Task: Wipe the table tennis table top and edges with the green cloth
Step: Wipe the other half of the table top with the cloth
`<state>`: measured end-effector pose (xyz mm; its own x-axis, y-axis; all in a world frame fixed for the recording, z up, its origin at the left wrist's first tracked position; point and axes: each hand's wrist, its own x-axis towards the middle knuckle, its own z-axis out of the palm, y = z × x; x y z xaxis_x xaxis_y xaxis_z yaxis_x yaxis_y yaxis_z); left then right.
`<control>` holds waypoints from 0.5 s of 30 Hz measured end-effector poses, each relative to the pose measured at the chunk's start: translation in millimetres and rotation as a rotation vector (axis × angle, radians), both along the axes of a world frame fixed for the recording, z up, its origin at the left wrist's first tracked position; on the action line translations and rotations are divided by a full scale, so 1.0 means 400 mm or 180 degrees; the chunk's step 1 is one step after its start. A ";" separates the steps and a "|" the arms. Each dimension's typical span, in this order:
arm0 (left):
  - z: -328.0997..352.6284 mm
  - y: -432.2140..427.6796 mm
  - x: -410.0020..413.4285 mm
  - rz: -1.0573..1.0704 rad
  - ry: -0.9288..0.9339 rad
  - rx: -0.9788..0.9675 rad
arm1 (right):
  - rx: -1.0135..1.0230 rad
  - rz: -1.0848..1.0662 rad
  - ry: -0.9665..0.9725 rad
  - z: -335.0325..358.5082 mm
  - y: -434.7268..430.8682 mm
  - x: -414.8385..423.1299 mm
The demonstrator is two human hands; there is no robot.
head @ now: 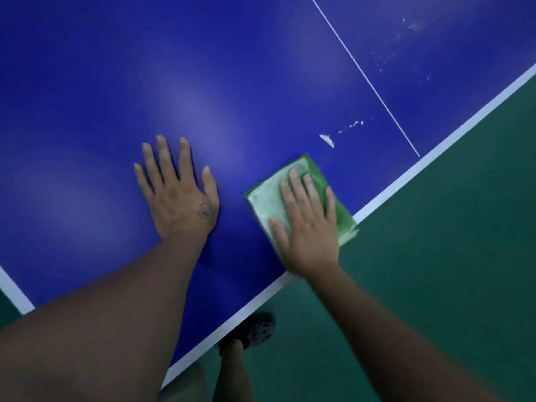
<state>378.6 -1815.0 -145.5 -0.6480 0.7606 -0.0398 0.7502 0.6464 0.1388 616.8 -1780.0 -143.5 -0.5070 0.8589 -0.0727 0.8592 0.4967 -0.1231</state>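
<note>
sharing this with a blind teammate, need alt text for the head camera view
The right hand presses the green cloth flat on the blue table tennis table near its white edge line, just short of some white smudges. The left hand rests flat beside it.

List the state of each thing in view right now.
green cloth: folded flat, whitish with residue, one corner over the white edge.
right hand: flat, pressing on the cloth.
left hand: flat on the bare table top, fingers spread.
white flecks: unwiped, just beyond the cloth and past the thin white line.
</note>
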 end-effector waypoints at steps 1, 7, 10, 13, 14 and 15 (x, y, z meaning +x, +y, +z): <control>0.002 -0.002 0.000 0.0014 -0.0001 0.0030 | -0.0003 0.0010 0.0034 -0.005 -0.028 -0.018; -0.002 0.001 0.001 0.0007 0.0050 0.0238 | 0.0193 -0.0405 0.0416 -0.017 0.014 -0.132; -0.002 0.000 0.003 0.0022 0.0063 0.0272 | 0.0229 -0.0850 0.0506 -0.017 0.093 -0.165; -0.004 -0.001 0.005 0.0025 0.0078 0.0303 | 0.0161 -0.1081 0.0526 -0.014 0.197 -0.163; -0.006 0.000 0.005 0.0034 0.0080 0.0304 | 0.0128 -0.1148 0.0540 -0.012 0.243 -0.154; -0.007 0.000 0.006 0.0032 0.0083 0.0319 | 0.0091 -0.1220 0.0537 -0.009 0.294 -0.139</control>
<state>380.8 -1814.9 -148.5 -0.6555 0.7533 0.0531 0.7479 0.6379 0.1836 561.4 -1662.2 -146.9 -0.1529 0.9882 0.0105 0.9515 0.1501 -0.2687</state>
